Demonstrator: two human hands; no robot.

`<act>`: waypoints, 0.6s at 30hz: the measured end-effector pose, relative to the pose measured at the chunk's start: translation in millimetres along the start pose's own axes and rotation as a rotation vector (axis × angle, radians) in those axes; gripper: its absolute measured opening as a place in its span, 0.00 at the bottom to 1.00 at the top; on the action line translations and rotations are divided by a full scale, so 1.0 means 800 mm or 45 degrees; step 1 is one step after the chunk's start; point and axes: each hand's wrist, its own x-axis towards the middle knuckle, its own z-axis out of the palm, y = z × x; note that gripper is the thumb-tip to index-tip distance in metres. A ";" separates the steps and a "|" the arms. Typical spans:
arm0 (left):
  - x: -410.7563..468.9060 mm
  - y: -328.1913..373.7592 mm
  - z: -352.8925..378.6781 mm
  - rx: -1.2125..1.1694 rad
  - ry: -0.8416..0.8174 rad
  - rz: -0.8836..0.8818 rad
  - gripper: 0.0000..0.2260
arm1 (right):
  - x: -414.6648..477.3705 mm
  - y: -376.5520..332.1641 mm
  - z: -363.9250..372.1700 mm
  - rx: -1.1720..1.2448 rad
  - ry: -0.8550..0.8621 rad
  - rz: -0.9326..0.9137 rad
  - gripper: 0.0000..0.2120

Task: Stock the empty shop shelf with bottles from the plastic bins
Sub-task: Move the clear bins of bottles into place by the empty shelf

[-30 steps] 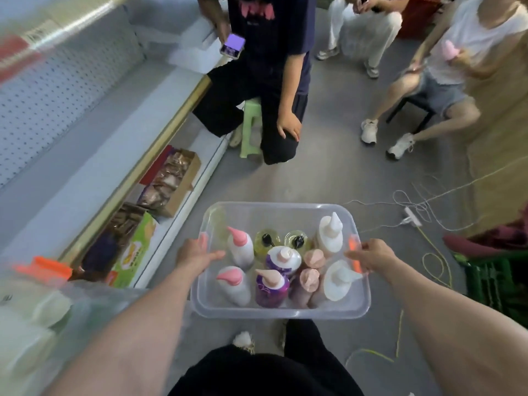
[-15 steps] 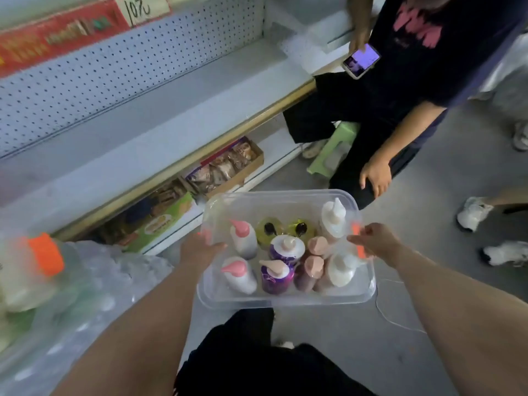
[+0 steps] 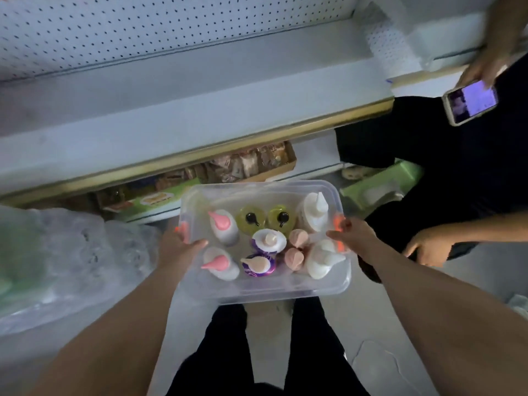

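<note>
A: Position of clear plastic bin point(image 3: 265, 294)?
B: Carried between both hands, just near of the empty white shelf point(image 3: 200, 121).
A: Hand states?
B: Both gripping: left hand point(image 3: 178, 247) curled over the left rim beside an orange latch point(image 3: 183, 228), thumb inside the wall; right hand point(image 3: 353, 235) curled over the right rim.
A: Contents?
B: Upright bottles, packed together: pink-capped white bottles point(image 3: 223, 227) left, yellow-green bottles point(image 3: 251, 221) far centre, purple bottles point(image 3: 258, 267) centre, white bottles point(image 3: 313, 214) right.
A: Surroundings?
B: Below the shelf, snack cartons point(image 3: 251, 164); left, clear plastic bag point(image 3: 71, 252); far right, lit phone point(image 3: 471, 102)
</note>
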 end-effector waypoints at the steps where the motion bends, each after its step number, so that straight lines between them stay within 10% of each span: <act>1: 0.001 -0.002 0.011 -0.008 0.036 -0.037 0.17 | 0.020 -0.005 -0.003 -0.061 -0.037 -0.032 0.15; 18: 0.111 -0.071 0.200 -0.115 0.156 -0.305 0.26 | 0.257 0.016 0.056 -0.216 -0.187 -0.156 0.16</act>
